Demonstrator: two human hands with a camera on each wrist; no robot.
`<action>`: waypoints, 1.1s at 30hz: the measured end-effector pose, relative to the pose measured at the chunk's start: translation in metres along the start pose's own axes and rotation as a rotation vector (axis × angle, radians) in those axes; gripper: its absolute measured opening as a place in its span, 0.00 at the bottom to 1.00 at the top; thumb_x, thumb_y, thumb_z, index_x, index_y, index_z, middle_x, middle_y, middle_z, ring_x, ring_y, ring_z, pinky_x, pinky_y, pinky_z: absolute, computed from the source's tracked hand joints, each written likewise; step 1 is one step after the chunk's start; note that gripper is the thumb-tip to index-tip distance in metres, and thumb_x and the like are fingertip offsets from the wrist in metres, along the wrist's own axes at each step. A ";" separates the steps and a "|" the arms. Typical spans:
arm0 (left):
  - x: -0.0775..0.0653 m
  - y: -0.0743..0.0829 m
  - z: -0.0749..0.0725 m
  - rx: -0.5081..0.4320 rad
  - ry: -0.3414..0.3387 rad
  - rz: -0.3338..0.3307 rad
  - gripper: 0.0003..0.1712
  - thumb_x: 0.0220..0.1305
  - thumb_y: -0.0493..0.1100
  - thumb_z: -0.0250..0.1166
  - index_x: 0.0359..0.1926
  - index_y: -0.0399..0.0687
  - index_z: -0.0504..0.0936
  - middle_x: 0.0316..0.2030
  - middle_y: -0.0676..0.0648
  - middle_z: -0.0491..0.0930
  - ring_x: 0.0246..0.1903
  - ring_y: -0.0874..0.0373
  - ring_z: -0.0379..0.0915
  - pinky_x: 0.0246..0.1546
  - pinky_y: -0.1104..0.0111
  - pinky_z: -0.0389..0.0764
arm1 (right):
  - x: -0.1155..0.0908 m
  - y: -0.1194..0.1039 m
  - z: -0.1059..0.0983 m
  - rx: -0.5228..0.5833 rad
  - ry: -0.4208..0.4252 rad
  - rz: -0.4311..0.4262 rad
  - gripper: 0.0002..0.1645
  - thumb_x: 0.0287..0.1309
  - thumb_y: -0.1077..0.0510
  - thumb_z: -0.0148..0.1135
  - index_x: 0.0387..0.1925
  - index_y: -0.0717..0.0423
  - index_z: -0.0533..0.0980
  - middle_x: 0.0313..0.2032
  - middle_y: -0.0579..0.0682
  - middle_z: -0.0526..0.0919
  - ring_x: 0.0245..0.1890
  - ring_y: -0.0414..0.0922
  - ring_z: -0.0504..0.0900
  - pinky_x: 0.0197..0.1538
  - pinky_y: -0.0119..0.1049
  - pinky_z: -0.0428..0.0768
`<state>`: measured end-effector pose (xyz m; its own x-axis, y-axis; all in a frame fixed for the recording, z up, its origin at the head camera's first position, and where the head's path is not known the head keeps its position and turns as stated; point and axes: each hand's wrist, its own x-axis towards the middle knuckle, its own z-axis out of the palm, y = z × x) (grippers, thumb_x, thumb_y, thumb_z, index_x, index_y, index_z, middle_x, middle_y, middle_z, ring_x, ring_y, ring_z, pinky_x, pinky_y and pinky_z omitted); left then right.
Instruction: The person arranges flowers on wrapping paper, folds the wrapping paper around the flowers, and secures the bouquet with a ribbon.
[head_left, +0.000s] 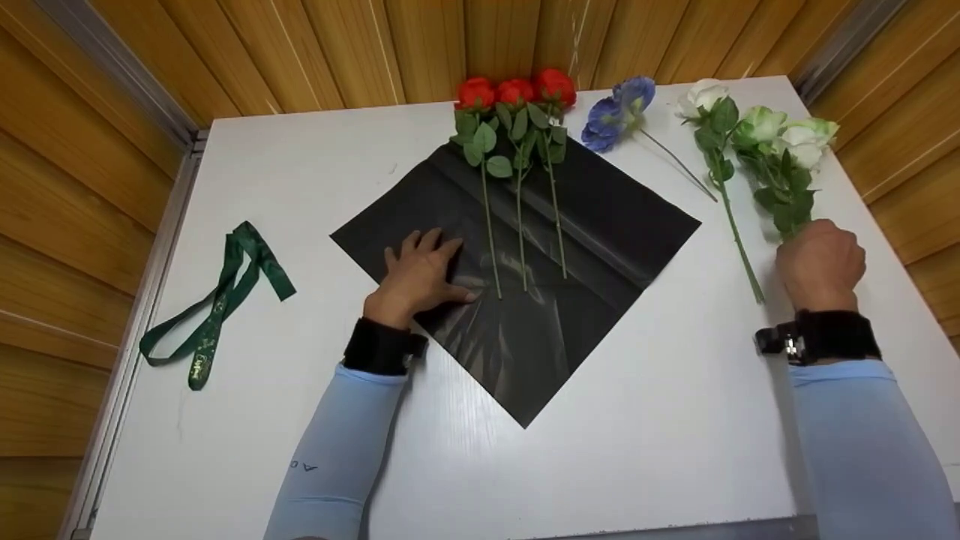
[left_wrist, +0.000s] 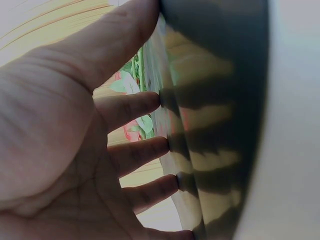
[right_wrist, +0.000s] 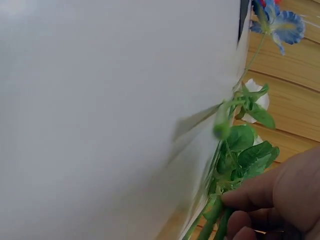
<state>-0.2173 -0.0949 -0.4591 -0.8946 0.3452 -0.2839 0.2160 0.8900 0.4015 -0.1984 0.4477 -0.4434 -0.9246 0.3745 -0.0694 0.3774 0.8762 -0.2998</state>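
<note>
My left hand (head_left: 420, 274) rests on a black wrapping sheet (head_left: 600, 300) near its left side, fingers spread; in the left wrist view the fingertips (left_wrist: 162, 144) touch the glossy sheet. Three red roses (head_left: 515, 91) lie side by side on the sheet, blooms past its far corner and stems toward me. At the right, my right hand (head_left: 821, 262) grips the stems of white-green roses (head_left: 806, 142). In the right wrist view, the thumb and fingers pinch the green stems (right_wrist: 212, 217); their lower ends are partly hidden. A single white rose (head_left: 705, 97) lies just left of that hand.
A blue flower (head_left: 619, 112) with a thin stem lies between the red and white roses. At the left, a dark green ribbon (head_left: 217, 307) lies loosely looped on the white table (head_left: 637, 450). Wood-patterned panels (head_left: 427, 45) stand along the back and sides.
</note>
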 end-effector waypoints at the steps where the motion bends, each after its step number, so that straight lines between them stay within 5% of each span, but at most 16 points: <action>1: 0.000 0.000 0.000 0.001 0.000 0.000 0.55 0.62 0.65 0.75 0.83 0.57 0.60 0.84 0.40 0.50 0.83 0.34 0.38 0.74 0.26 0.42 | 0.000 -0.002 -0.001 0.019 0.012 -0.002 0.15 0.59 0.65 0.45 0.22 0.70 0.73 0.23 0.73 0.79 0.31 0.74 0.80 0.20 0.47 0.70; 6: 0.000 0.000 0.000 0.004 -0.003 -0.001 0.55 0.62 0.65 0.75 0.83 0.57 0.60 0.84 0.40 0.49 0.83 0.34 0.38 0.74 0.26 0.42 | -0.002 -0.012 -0.005 0.084 0.058 -0.013 0.17 0.57 0.66 0.46 0.14 0.58 0.68 0.15 0.56 0.73 0.22 0.58 0.74 0.19 0.43 0.67; 12: 0.001 -0.001 0.000 0.006 -0.008 -0.006 0.55 0.63 0.65 0.74 0.83 0.57 0.59 0.84 0.40 0.49 0.83 0.34 0.37 0.74 0.26 0.42 | -0.002 -0.026 -0.009 0.145 0.151 -0.025 0.23 0.61 0.65 0.42 0.09 0.53 0.64 0.09 0.47 0.66 0.16 0.51 0.69 0.22 0.43 0.65; 15: 0.001 -0.001 0.000 0.009 -0.008 -0.005 0.56 0.63 0.65 0.75 0.84 0.57 0.59 0.84 0.40 0.49 0.83 0.34 0.37 0.74 0.26 0.42 | -0.005 -0.036 -0.011 0.215 0.193 -0.021 0.23 0.67 0.61 0.44 0.16 0.59 0.72 0.08 0.38 0.67 0.17 0.45 0.69 0.26 0.41 0.66; 17: 0.000 0.000 0.000 0.007 -0.009 -0.004 0.56 0.63 0.65 0.75 0.84 0.57 0.59 0.84 0.40 0.49 0.83 0.34 0.37 0.74 0.26 0.42 | -0.008 -0.048 -0.013 0.282 0.199 -0.021 0.21 0.72 0.57 0.48 0.29 0.64 0.81 0.09 0.30 0.70 0.17 0.38 0.72 0.27 0.37 0.69; 21: 0.000 0.000 -0.001 0.008 -0.009 -0.004 0.56 0.62 0.65 0.75 0.84 0.57 0.58 0.84 0.40 0.48 0.83 0.34 0.37 0.74 0.26 0.42 | -0.014 -0.087 -0.013 0.492 0.185 -0.042 0.20 0.74 0.54 0.57 0.52 0.67 0.83 0.16 0.21 0.74 0.17 0.26 0.78 0.27 0.23 0.78; 26: 0.000 0.000 -0.001 0.009 -0.007 -0.002 0.56 0.62 0.66 0.75 0.84 0.56 0.59 0.84 0.40 0.49 0.83 0.34 0.37 0.74 0.26 0.42 | -0.024 -0.156 -0.004 0.675 0.145 -0.152 0.16 0.71 0.57 0.66 0.50 0.66 0.84 0.22 0.27 0.80 0.18 0.29 0.82 0.23 0.26 0.82; 33: 0.000 0.001 0.000 0.014 0.003 0.005 0.56 0.62 0.66 0.75 0.83 0.56 0.60 0.84 0.40 0.49 0.83 0.34 0.38 0.74 0.25 0.43 | -0.034 -0.242 0.036 0.755 -0.064 -0.264 0.11 0.69 0.60 0.67 0.44 0.65 0.85 0.21 0.41 0.84 0.16 0.35 0.82 0.21 0.29 0.81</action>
<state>-0.2171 -0.0942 -0.4590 -0.8946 0.3489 -0.2793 0.2262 0.8924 0.3904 -0.2599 0.2121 -0.4031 -0.9883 0.1453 0.0455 0.0307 0.4829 -0.8751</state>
